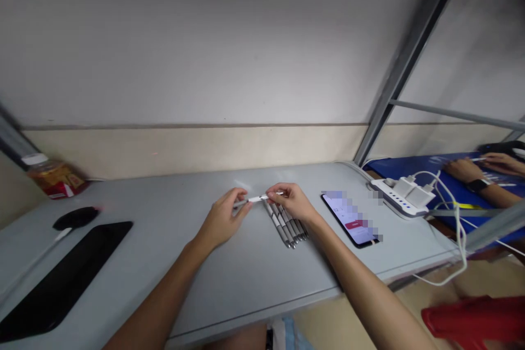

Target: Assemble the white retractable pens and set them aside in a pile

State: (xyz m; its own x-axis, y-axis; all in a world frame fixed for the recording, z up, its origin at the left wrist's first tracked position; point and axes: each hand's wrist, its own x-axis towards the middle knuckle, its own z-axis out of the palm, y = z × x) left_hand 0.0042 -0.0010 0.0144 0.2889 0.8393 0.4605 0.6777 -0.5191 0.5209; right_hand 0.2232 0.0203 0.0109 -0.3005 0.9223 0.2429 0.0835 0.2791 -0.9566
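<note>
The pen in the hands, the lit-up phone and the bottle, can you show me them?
Held pen (257, 198): head view, white part of its barrel.
Lit-up phone (348, 220): head view, middle of its screen.
Bottle (59, 178): head view, middle of its body.

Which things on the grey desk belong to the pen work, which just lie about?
Likely in use:
held pen, between left hand and right hand
grouped pens

Apparently just lying about:
lit phone
power strip
bottle
black slab
dark corded object
</note>
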